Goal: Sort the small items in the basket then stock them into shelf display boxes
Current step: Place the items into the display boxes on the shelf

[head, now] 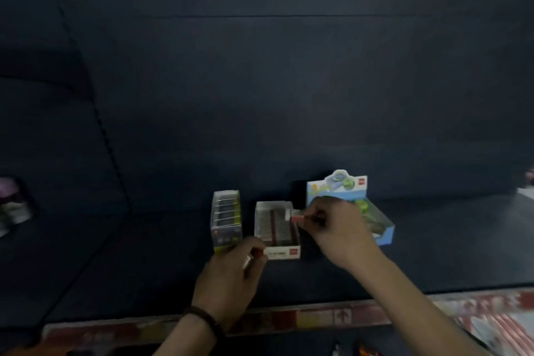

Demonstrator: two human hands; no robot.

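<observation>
Three display boxes stand on a dark shelf. The left one is a clear-and-green box [226, 218] with dark items in a row. In the middle stands a white box [276, 230] with rows of red-and-white small packs. The blue box [378, 227] on the right holds green round items. My right hand [332, 227] pinches a small red-and-white pack [295, 215] over the white box's right rim. My left hand [234, 269] holds another small red-and-white pack [258, 253] at the white box's front left corner.
A red-and-white price strip [303, 316] runs along the shelf's front edge. Dim packaged goods [13, 206] sit at the far left. Behind the boxes is the dark shelf back panel [260, 95]. The view is dim and blurred.
</observation>
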